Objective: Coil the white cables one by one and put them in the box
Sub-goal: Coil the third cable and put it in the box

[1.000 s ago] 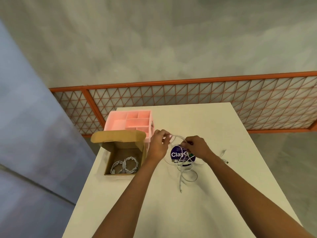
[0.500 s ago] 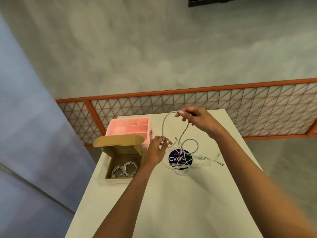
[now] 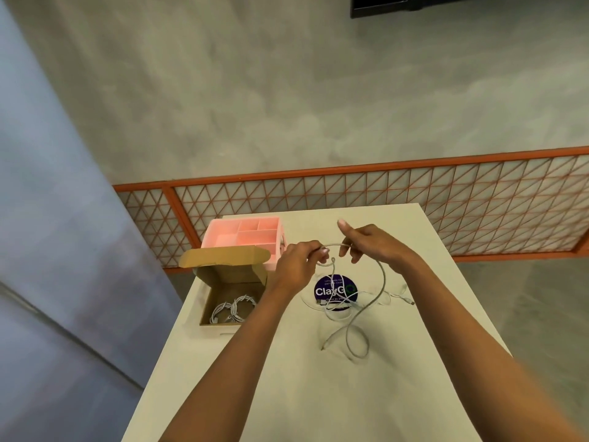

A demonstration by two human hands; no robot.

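Observation:
Both hands hold one white cable (image 3: 381, 275) above the table. My left hand (image 3: 298, 266) pinches it near one end, with a short tail hanging down. My right hand (image 3: 369, 245) grips it a little further along, forefinger raised. From there the cable arcs right and drops to the table, where it ends in a loose loop (image 3: 353, 341). The open cardboard box (image 3: 207, 309) stands left of my left hand and holds two coiled white cables (image 3: 234, 311). More white cable (image 3: 398, 296) lies loose on the table by the round sticker.
A pink compartment organiser (image 3: 245, 237) stands behind the box at the table's far left. A dark blue round sticker (image 3: 334, 290) lies under the hands. The white table (image 3: 287, 378) ends close on the left, beside the box. An orange lattice fence (image 3: 414, 199) runs behind.
My right hand has come down from its raised position and closed in on my left hand, forming a loop of cable. The cable's lower part now trails nearer to me.

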